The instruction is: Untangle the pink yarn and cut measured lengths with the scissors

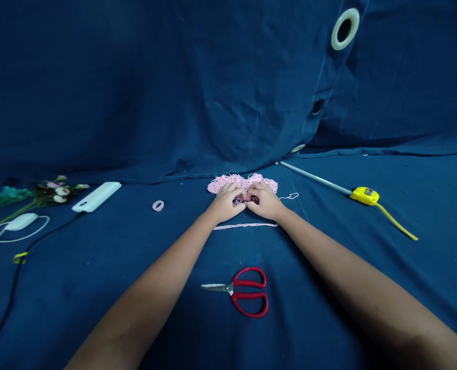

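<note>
Pink crochet piece (221,185) clenched between left hand (225,203) and right hand (264,201); a careless tug could snag the loose yarn strand (290,196) or slip loops.

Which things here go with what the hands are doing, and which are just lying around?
With the hands:
left hand
right hand
lacy pink crocheted yarn piece

Just lying around:
red-handled steel scissors
yellow tape measure
long silver metal rod
white rectangular power bank
artificial pink flowers

Scissors (231,289) lie before the crochet piece (222,184).
</note>
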A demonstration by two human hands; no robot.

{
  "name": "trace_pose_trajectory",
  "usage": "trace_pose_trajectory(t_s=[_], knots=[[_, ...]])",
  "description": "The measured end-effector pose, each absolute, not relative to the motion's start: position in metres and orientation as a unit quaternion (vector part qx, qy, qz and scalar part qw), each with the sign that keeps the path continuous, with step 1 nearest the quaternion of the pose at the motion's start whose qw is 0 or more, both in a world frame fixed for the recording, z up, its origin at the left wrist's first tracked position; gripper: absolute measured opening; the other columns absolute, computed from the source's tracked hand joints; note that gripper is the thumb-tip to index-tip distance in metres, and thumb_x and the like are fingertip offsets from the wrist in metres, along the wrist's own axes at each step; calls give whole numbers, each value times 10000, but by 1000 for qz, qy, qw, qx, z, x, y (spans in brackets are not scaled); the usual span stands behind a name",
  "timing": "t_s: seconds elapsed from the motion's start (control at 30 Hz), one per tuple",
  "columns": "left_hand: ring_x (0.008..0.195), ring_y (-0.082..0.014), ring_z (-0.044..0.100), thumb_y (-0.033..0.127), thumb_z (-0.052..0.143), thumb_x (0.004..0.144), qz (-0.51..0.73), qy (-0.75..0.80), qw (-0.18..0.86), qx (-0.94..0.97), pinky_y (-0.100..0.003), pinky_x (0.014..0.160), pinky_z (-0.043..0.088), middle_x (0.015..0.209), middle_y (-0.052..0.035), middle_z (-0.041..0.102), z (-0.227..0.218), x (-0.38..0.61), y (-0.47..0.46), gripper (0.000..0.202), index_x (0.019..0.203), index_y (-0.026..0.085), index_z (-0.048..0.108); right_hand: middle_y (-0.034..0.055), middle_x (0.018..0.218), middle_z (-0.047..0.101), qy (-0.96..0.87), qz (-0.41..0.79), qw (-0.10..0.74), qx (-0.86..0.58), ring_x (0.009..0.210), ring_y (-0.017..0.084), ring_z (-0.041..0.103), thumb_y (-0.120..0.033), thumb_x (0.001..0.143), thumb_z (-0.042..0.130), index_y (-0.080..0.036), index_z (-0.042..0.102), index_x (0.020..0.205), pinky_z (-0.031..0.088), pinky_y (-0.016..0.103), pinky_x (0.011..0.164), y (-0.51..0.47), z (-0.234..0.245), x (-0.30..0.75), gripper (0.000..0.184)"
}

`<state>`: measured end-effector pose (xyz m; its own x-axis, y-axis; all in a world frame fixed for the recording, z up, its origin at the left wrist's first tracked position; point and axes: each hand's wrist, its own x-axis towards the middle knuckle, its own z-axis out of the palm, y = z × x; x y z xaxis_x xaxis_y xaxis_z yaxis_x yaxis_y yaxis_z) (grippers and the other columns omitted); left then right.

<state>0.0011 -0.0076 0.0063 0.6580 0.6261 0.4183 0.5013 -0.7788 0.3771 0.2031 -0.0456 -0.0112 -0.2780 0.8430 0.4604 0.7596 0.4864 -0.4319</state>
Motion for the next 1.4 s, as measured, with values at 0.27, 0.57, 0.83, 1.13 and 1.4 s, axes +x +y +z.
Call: trace_pose_trajectory(t_s=[0.27,0.57,0.83,1.13,1.4], knots=[[1029,-248,596,218,620,925,298,324,132,888,-407,976,497,958,-34,660,4,0,0,107,823,227,651,46,968,651,-799,62,337,-494,1015,254,561,-254,858,676,-228,632,787,418,404,977,-43,-15,206,88],[947,-230,595,145,488,927,347,401,123,839,-362,915,479,916,-43,648,2,-2,8,150,806,226,525,65,890,679,-713,20,358,-603,976,269,574,-279,912,590,-220,570,724,386,423,939,-41,-13,205,198],[802,-199,606,219,421,945,454,467,252,716,-299,758,458,780,-5,627,0,-10,14,208,779,225,546,138,1032,696,-641,-58,320,-695,1042,332,555,-300,923,556,-190,663,854,370,467,940,-45,-13,203,169],[1147,-303,610,273,660,888,319,494,35,808,-444,1049,427,1110,-69,719,-2,-1,4,46,918,243,676,85,1058,678,-813,33,307,-494,1061,277,573,-274,945,577,-222,728,995,425,416,1001,-46,-11,204,167],[1209,-333,594,371,637,959,273,496,-13,824,-475,1038,449,1265,-102,693,3,-4,1,249,1165,250,708,116,1239,660,-772,3,288,-566,1177,324,543,-310,951,597,-220,712,1213,402,482,1046,-47,-12,203,301]])
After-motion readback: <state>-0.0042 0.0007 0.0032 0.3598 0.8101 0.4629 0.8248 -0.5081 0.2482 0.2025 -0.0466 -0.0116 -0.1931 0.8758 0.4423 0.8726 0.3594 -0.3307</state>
